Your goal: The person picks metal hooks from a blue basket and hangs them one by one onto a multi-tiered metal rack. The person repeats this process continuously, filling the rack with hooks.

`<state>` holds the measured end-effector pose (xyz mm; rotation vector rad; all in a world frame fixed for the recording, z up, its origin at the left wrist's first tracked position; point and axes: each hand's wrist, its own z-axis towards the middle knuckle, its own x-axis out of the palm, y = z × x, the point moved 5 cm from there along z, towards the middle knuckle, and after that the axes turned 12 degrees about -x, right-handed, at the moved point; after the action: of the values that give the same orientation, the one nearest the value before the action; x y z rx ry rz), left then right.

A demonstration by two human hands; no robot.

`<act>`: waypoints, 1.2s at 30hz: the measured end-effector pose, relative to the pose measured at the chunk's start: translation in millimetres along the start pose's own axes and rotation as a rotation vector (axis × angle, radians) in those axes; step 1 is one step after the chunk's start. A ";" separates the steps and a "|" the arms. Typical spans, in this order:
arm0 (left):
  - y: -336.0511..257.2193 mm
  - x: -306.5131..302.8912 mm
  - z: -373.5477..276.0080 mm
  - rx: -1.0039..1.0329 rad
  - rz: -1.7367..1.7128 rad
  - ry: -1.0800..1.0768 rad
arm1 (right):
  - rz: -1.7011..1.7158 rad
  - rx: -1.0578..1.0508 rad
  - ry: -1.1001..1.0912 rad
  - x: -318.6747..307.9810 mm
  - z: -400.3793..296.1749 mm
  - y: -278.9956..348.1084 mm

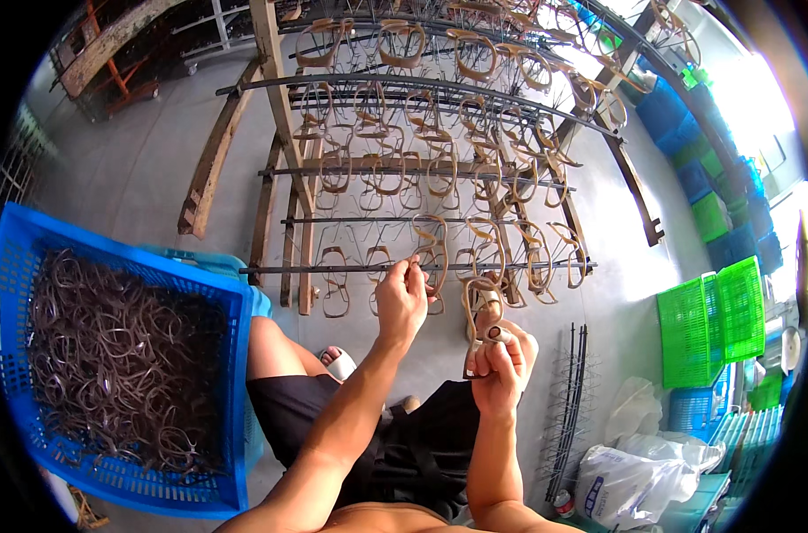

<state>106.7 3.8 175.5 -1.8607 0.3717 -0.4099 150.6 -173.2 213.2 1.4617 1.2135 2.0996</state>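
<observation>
My right hand (500, 370) grips a brown plastic eyeglass frame (472, 306), held upright in front of my lap. Wrappings cover some of that hand's fingertips. My left hand (404, 300) is raised to the lowest dark rod (297, 270) of a rack, its thumb and fingertips pinched together. Beside those fingertips a tan eyeglass frame (442, 250) hangs at the rod; whether they hold it or a wire is hidden. More tan frames (336, 300) hang from thin wires along the rods.
A blue plastic basket (237, 400) full of dark brown eyeglass frames (124, 360) stands at my left. The rack has wooden posts (281, 113). To the right are bare wired rods (567, 413), white plastic bags (634, 480) and green baskets (690, 333).
</observation>
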 end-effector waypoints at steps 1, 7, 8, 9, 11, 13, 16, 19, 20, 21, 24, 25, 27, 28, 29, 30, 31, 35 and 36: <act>-0.3 0.7 -1.2 0.004 -0.001 0.011 | 0.008 0.022 0.019 -1.9 -1.1 -2.5; -4.1 2.6 -5.9 0.026 0.028 0.025 | 0.049 0.082 0.070 7.8 -5.0 -7.1; -4.7 2.8 -6.2 0.025 0.068 0.021 | 0.054 0.098 0.078 6.7 -6.7 -9.4; -5.0 2.6 -7.0 0.022 0.108 0.018 | 0.062 0.101 0.077 9.2 -7.8 -9.8; -7.8 2.4 -3.3 0.011 0.253 -0.030 | 0.079 0.110 0.079 14.8 -8.7 -10.2; -10.0 -2.0 -5.6 0.051 0.323 -0.062 | 0.089 0.107 0.098 18.1 -10.7 -12.2; -9.2 -18.5 -15.8 0.135 0.293 -0.030 | 0.061 0.029 0.079 30.4 -9.2 -16.3; 4.2 -49.0 -73.7 0.056 -0.242 0.301 | -0.031 -0.061 0.053 39.3 -15.3 -22.2; -5.0 -56.8 -95.2 0.095 -0.277 0.372 | -0.062 -0.078 0.074 53.8 -18.3 -26.6; -10.7 -66.6 -110.9 0.057 -0.159 0.401 | -0.085 -0.024 0.158 64.4 -24.7 -35.7; -28.6 -111.0 -118.3 0.251 0.247 0.096 | -0.705 -0.187 0.408 78.0 -39.8 -59.6; -36.3 -124.7 -114.0 0.294 0.314 0.029 | -0.734 -0.368 0.408 84.4 -39.2 -60.1; -45.6 -155.8 -107.1 0.317 0.359 0.166 | -0.973 -0.693 0.433 108.3 -44.8 -45.8; -53.2 -167.7 -103.8 0.349 0.384 0.215 | -0.848 -0.673 0.647 118.2 -40.6 -45.1; -47.8 -183.1 -99.6 0.228 0.353 0.327 | -0.870 -0.553 0.994 134.7 -38.2 -44.4; -63.4 -189.5 -97.2 0.210 0.403 0.385 | -0.827 -0.433 1.106 136.3 -34.2 -50.4; -82.5 -192.7 -95.6 0.269 0.497 0.385 | -0.786 -0.312 1.208 138.9 -31.7 -51.9; -68.4 -204.6 -74.1 0.191 0.363 0.505 | -0.512 -0.072 1.273 150.8 -30.4 -59.3; -67.2 -204.6 -69.5 0.250 0.386 0.485 | -0.500 -0.039 1.244 149.9 -32.5 -64.7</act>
<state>-103.3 58.0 240.3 -1.3914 0.9454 -0.6091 44.0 -51.2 251.4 -0.3754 1.5958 2.5482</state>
